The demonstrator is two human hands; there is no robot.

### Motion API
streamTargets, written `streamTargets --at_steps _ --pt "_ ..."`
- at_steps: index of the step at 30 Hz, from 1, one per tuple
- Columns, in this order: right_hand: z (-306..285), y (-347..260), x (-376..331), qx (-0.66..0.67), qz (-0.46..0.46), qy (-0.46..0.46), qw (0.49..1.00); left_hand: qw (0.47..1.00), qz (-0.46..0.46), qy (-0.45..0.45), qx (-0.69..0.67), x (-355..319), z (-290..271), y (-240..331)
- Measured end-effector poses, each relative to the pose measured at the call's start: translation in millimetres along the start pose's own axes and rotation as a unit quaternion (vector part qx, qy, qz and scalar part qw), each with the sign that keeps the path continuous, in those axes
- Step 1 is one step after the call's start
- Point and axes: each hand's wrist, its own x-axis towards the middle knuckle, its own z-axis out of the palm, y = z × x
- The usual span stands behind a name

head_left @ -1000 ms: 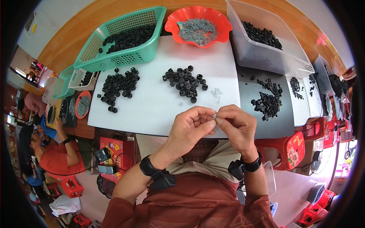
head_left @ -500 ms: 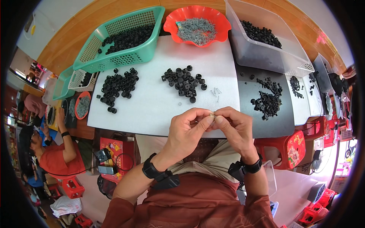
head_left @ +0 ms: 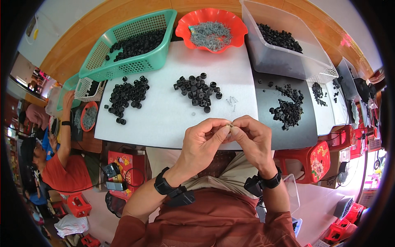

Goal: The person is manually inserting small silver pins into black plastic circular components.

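My left hand (head_left: 204, 139) and my right hand (head_left: 252, 138) meet over the near edge of the white work sheet (head_left: 160, 123). Thumbs and forefingers of both are pinched together around something tiny, mostly hidden by the fingertips. Just beyond them lie a few grey screws (head_left: 232, 101) and a small clear disc (head_left: 193, 114). Farther off is a loose group of round black plastic caps (head_left: 198, 91). A second heap of black caps (head_left: 125, 96) sits to the left. On the dark mat to the right are piles of small black parts (head_left: 288, 113).
Along the back stand a green basket (head_left: 144, 64) of black parts, a red scalloped bowl (head_left: 212, 46) of screws and a clear plastic bin (head_left: 284, 68). At far left a co-worker (head_left: 68, 173) sits near an orange tray (head_left: 94, 105). A red stool (head_left: 304, 160) stands at right.
My hands stay pinched together in nearly the same place. The co-worker's arm at left has reached farther out, toward the small white basket. The whole view has shifted slightly.
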Motion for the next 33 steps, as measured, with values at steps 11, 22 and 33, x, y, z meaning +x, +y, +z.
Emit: streamTargets --at_steps 11,22,33 --pt "1.2 13.2 -1.4 -0.085 -0.156 0.092 0.980 0.998 -0.022 -0.006 0.066 1.9 3.8 6.3" --pt "-9.0 9.7 0.0 -0.060 -0.121 0.106 0.985 0.831 0.268 0.026 0.486 28.3 0.7 -5.5" --pt "-15.4 10.4 1.1 -0.099 -0.083 0.091 0.987 0.820 0.256 0.024 0.512 30.5 -24.7 4.9"
